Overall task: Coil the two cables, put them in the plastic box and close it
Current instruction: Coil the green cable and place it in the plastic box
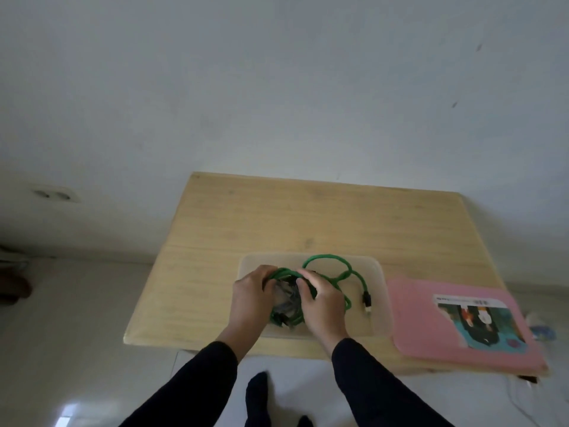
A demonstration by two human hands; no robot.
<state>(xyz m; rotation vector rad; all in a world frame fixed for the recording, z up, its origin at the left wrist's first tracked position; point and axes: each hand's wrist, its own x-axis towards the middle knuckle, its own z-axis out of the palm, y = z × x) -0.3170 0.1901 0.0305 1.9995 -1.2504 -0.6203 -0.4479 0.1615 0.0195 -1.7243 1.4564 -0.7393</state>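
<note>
A clear plastic box (377,272) stands open near the front edge of the wooden table (308,217). Inside it lies a green cable (329,258), partly coiled, with loops spilling toward the back and its black plug (367,298) lying to the right. A darker grey cable (288,298) sits bundled between my hands. My left hand (252,298) grips the left side of the green coil. My right hand (323,303) holds the coil's right side, fingers curled over it. The pink lid (415,328) lies to the right of the box.
The pink lid bears a printed label (478,322) and overhangs the table's front right corner. The table stands against a pale wall. A wall socket (55,195) is at the left. My dark-socked feet (258,399) stand on the light floor below.
</note>
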